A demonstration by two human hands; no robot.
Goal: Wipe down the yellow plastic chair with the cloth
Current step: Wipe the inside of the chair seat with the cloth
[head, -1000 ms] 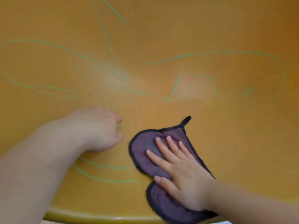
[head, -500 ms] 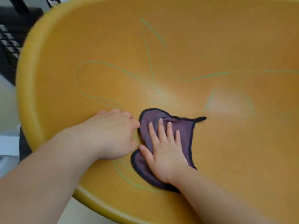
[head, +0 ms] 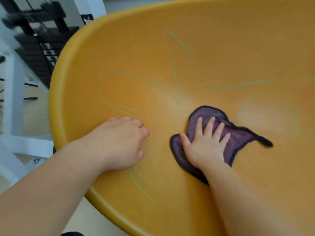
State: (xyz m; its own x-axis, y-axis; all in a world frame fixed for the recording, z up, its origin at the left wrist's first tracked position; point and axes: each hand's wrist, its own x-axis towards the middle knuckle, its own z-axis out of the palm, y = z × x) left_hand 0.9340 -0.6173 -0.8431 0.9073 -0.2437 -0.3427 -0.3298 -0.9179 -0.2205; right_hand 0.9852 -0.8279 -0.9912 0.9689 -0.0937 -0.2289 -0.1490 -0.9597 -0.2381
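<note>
The yellow plastic chair (head: pixel 119 48) fills most of the view, its seat scribbled with thin green lines (head: pixel 172 62). A purple cloth with a dark edge (head: pixel 238 138) lies flat on the seat, right of centre. My right hand (head: pixel 204 143) presses on the cloth with fingers spread and straight. My left hand (head: pixel 122 140) rests on the bare seat to the left of the cloth, fingers curled under and holding nothing. A pale smeared patch (head: pixel 269 120) shows to the right of the cloth.
The chair's rounded rim (head: pixel 56 92) curves down the left side. Beyond it stand a white frame (head: pixel 15 92) and black shelving (head: pixel 39 48), over a light floor.
The view has pulled back and swung left, showing the chair's rim. My right hand slid the cloth left, then back right and up the seat. My left hand stayed put.
</note>
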